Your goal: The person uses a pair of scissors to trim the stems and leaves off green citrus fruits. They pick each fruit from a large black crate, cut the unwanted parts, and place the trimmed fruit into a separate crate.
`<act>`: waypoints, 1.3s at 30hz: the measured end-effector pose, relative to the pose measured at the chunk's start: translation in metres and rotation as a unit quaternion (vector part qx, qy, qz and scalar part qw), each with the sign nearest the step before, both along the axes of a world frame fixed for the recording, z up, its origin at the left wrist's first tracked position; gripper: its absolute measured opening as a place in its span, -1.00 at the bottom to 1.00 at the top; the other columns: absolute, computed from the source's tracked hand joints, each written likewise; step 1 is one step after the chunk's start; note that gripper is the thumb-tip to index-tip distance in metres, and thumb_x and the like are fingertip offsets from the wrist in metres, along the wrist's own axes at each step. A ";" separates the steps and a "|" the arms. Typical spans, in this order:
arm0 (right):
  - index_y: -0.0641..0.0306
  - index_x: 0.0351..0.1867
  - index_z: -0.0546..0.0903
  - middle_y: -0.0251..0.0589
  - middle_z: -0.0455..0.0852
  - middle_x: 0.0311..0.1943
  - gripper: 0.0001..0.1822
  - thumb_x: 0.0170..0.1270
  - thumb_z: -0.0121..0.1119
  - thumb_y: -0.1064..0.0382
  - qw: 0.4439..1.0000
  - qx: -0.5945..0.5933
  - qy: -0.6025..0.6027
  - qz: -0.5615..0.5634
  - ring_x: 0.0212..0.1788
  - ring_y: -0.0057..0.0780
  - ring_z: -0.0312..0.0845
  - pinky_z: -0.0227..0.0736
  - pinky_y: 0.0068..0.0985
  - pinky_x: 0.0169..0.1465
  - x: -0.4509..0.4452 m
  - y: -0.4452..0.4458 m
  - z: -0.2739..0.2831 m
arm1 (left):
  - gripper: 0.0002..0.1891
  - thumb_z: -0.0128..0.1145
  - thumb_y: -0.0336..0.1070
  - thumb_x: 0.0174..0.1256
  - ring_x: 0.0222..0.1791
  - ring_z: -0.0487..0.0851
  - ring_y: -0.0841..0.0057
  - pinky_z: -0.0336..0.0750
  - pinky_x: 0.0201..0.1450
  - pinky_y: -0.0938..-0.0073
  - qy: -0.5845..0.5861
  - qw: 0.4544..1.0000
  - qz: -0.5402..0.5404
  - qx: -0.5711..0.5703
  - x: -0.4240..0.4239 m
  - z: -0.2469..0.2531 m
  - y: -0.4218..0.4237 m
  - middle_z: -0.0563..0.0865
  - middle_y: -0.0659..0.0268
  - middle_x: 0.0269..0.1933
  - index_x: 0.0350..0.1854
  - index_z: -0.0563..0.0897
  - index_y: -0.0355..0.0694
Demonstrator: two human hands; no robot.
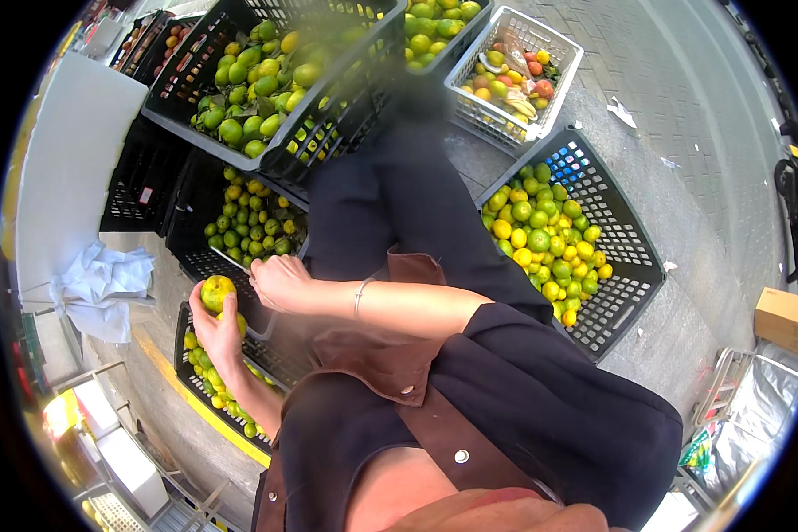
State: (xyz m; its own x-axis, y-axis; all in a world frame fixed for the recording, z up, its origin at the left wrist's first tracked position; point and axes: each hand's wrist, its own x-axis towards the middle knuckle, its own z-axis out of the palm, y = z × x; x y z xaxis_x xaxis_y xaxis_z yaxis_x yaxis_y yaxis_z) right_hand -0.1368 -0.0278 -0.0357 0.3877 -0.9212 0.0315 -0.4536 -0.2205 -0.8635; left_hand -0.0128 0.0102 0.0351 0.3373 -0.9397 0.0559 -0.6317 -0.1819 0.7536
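Note:
My left hand [221, 329] holds a yellow-green citrus fruit [217, 292] between thumb and fingers, above the near left crate. Just to its right, my right hand [280, 282] is closed around a thin metal tool [229, 259], perhaps a knife, whose narrow end points toward the upper left. Beyond my hands, a black plastic crate [189, 246] holds small green and yellow citrus fruits [256, 223]. Below my left hand stands another black crate [187, 380] of similar fruits. A second yellowish fruit shows partly behind my left hand.
A large black crate [206, 143] of green citrus with leaves stands ahead. On the right is a black crate [628, 266] of yellow-green citrus; beyond it, a white crate [462, 93] of mixed fruit. A crumpled pale plastic sheet [106, 279] and a white panel [73, 146] lie left.

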 end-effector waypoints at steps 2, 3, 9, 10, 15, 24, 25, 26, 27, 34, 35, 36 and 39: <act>0.37 -0.44 0.56 0.10 0.62 -0.51 -0.81 -0.01 0.00 0.29 0.991 0.124 -0.042 -0.031 -0.38 0.03 0.58 0.46 -0.19 -0.33 0.004 -0.007 -0.007 | -0.51 0.15 -0.48 0.03 -0.19 0.51 0.54 0.39 -0.05 0.56 0.087 0.992 -0.079 -0.040 -0.028 0.029 -0.005 0.54 0.22 -0.15 0.08 0.35 -0.30; 0.34 -0.44 0.57 0.08 0.63 -0.50 -0.81 0.00 0.00 0.27 0.987 0.145 -0.056 -0.031 -0.40 0.02 0.58 0.46 -0.21 -0.32 0.002 -0.010 -0.008 | -0.50 0.15 -0.48 0.03 -0.17 0.51 0.54 0.38 -0.04 0.57 0.126 0.983 -0.121 -0.054 -0.055 0.047 -0.006 0.54 0.23 -0.15 0.09 0.34 -0.30; 0.32 -0.43 0.52 -0.04 0.60 -0.54 -0.77 0.09 -0.04 0.18 0.921 0.228 -0.310 -0.059 -0.44 -0.20 0.57 0.41 -0.30 -0.33 0.034 -0.009 -0.035 | -0.47 0.19 -0.39 -0.09 -0.22 0.62 0.29 0.47 -0.13 0.47 0.096 0.862 -0.497 -0.006 -0.198 0.070 -0.021 0.60 0.11 -0.23 0.03 0.36 -0.26; 0.33 -0.42 0.51 -0.04 0.60 -0.55 -0.77 0.10 -0.05 0.18 0.948 0.250 -0.198 -0.013 -0.44 -0.21 0.57 0.40 -0.30 -0.34 0.018 -0.012 -0.023 | -0.49 0.18 -0.31 -0.08 -0.22 0.58 0.11 0.47 -0.16 0.32 0.089 0.835 -0.542 0.023 -0.219 0.061 -0.023 0.59 0.06 -0.23 -0.01 0.36 -0.26; 0.35 -0.41 0.54 0.12 0.62 -0.42 -0.70 0.14 -0.13 0.15 0.965 0.228 -0.121 -0.037 -0.32 0.02 0.56 0.42 -0.24 -0.28 -0.010 -0.038 -0.044 | -0.26 0.17 -0.32 -0.09 -0.26 0.49 0.06 0.41 -0.16 0.22 0.065 0.711 -0.700 0.034 -0.329 0.004 -0.008 0.38 -0.06 -0.13 0.24 0.16 -0.23; 0.24 -0.30 0.43 -0.31 0.45 -0.61 -0.86 0.18 -0.06 0.25 0.858 0.449 -0.250 -0.008 -0.63 -0.56 0.38 0.30 -0.60 -0.56 -0.009 -0.026 -0.014 | -0.70 0.16 -0.46 -0.01 -0.21 0.57 0.41 0.48 -0.14 0.52 0.266 0.866 -0.392 -0.160 -0.152 0.045 -0.040 0.55 0.22 -0.22 -0.14 0.54 -0.29; 0.24 -0.31 0.42 -0.32 0.44 -0.61 -0.86 0.19 -0.04 0.24 0.859 0.451 -0.237 -0.048 -0.64 -0.56 0.37 0.30 -0.60 -0.56 -0.008 -0.026 -0.007 | -0.76 0.13 -0.48 0.05 -0.23 0.57 0.53 0.48 -0.14 0.56 0.254 0.896 -0.324 -0.167 -0.123 0.036 -0.044 0.57 0.25 -0.25 -0.18 0.54 -0.32; 0.25 -0.32 0.43 -0.32 0.44 -0.61 -0.86 0.18 -0.04 0.24 0.771 0.460 -0.438 -0.045 -0.63 -0.56 0.38 0.30 -0.61 -0.56 -0.006 -0.024 -0.007 | -0.78 0.11 -0.49 0.08 -0.25 0.57 0.59 0.47 -0.14 0.58 0.225 0.932 -0.242 -0.146 -0.092 0.024 -0.044 0.57 0.30 -0.27 -0.18 0.53 -0.33; 0.26 -0.32 0.43 -0.32 0.44 -0.61 -0.86 0.18 -0.04 0.25 0.806 0.461 -0.370 -0.028 -0.62 -0.57 0.38 0.31 -0.61 -0.54 -0.007 -0.027 -0.012 | -0.80 0.09 -0.50 0.12 -0.25 0.55 0.65 0.46 -0.15 0.61 0.304 0.933 -0.147 -0.120 -0.065 -0.001 -0.047 0.57 0.33 -0.27 -0.17 0.52 -0.32; 0.28 -0.30 0.44 -0.31 0.45 -0.60 -0.86 0.20 -0.07 0.26 0.819 0.497 -0.286 -0.011 -0.59 -0.57 0.39 0.34 -0.62 -0.48 0.001 -0.028 -0.008 | -0.69 0.16 -0.30 0.02 -0.34 0.58 0.53 0.45 -0.27 0.55 0.135 0.974 0.139 0.121 0.110 -0.207 -0.037 0.63 0.24 -0.37 -0.18 0.52 -0.33; 0.28 -0.30 0.44 -0.31 0.45 -0.60 -0.86 0.20 -0.07 0.26 0.817 0.503 -0.282 -0.011 -0.58 -0.57 0.39 0.34 -0.61 -0.48 0.004 -0.029 -0.010 | -0.65 0.18 -0.25 -0.02 -0.29 0.61 0.41 0.46 -0.21 0.47 0.126 0.966 0.150 0.171 0.119 -0.219 -0.038 0.65 0.18 -0.32 -0.18 0.54 -0.33; 0.27 -0.30 0.44 -0.31 0.45 -0.60 -0.86 0.21 -0.07 0.26 0.814 0.508 -0.283 -0.011 -0.58 -0.57 0.39 0.35 -0.61 -0.47 0.007 -0.030 -0.012 | -0.60 0.20 -0.19 -0.07 -0.25 0.63 0.30 0.48 -0.16 0.39 0.116 0.955 0.160 0.220 0.124 -0.226 -0.042 0.67 0.12 -0.27 -0.18 0.55 -0.33; 0.27 -0.29 0.43 -0.31 0.45 -0.60 -0.87 0.23 -0.07 0.27 0.796 0.533 -0.285 -0.012 -0.57 -0.57 0.38 0.35 -0.61 -0.46 0.014 -0.034 -0.013 | -0.56 0.22 -0.14 -0.10 -0.24 0.63 0.26 0.48 -0.17 0.37 0.057 0.961 0.125 0.239 0.134 -0.242 -0.071 0.67 0.10 -0.28 -0.17 0.55 -0.33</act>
